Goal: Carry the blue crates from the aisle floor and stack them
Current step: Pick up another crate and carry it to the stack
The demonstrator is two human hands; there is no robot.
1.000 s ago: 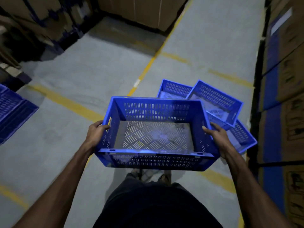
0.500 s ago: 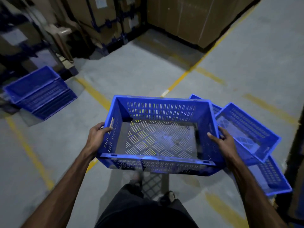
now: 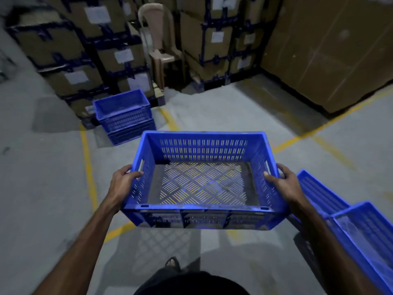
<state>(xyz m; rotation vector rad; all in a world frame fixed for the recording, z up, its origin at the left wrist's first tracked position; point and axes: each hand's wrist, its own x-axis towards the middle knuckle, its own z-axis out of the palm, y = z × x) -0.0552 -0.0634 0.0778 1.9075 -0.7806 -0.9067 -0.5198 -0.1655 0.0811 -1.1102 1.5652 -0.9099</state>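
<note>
A: Crate (image 3: 203,182) — what do we see of it?

B: Blue moulded plastic, rectangular, slotted walls, a lattice floor in diamond patterns, nothing inside. We see it held level above the grey concrete floor (image 3: 42,188).

A: And our grip?

B: Left hand (image 3: 123,180) curls round the left wall's handle slot; right hand (image 3: 282,184) wraps the right rim, thumb inside.

A: Others?

B: A stack (image 3: 125,116) stands by the cardboard boxes (image 3: 70,52); loose crates (image 3: 348,226) lie tilted at our right.

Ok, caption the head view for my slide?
Both hands carry an empty blue crate toward the crate stack.
</note>
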